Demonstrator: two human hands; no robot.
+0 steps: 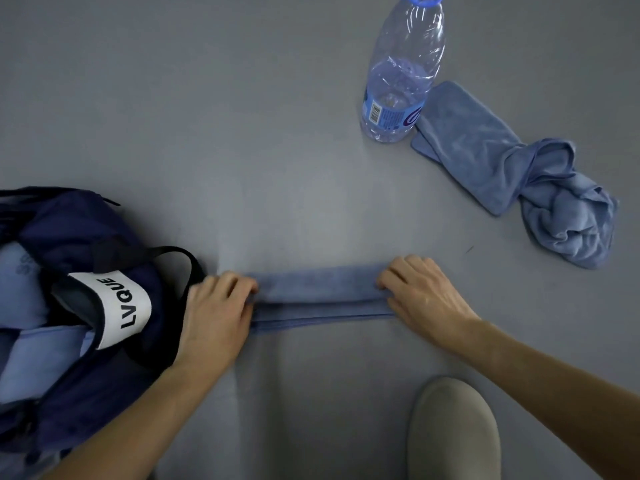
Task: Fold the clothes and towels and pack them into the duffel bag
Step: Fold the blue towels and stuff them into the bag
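A matt grey floor point(156, 98) is filling the view, catching a pale sheen near the middle. At the left edge a navy bag point(69, 230) is lying open, light blue cloth showing inside. Just beside it the left hand point(218, 306), slightly blurred, is gripping the left end of a blue towel point(322, 296), fingers curled over it. The towel is lying on the floor as a long, narrow folded strip. The right hand point(422, 292) is pinching its right end, fingers bent down. Farther back a clear bottle point(401, 71) is standing upright just beside a half-crumpled second towel point(502, 168). A grey shoe point(453, 427) is resting near the bottom edge.
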